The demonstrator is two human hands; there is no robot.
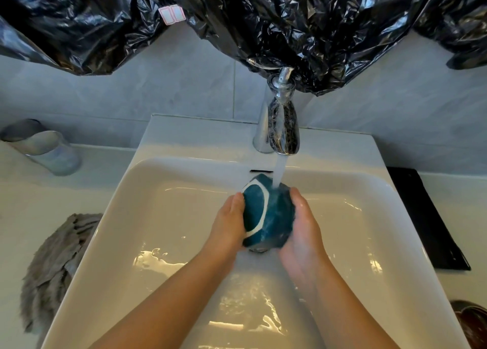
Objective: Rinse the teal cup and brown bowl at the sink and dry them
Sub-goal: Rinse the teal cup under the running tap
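Observation:
The teal cup lies on its side over the white sink, its pale-ringed base turned toward my left. My left hand holds it from the left and my right hand cups it from the right, fingers wrapped round its wall. Water runs from the chrome faucet onto the cup's upper side. The brown bowl shows only partly at the lower right edge, on the counter beside the sink.
A grey towel lies crumpled on the counter left of the sink. A glass tumbler stands at the back left. A black mat lies to the right. Black plastic sheeting hangs above the faucet.

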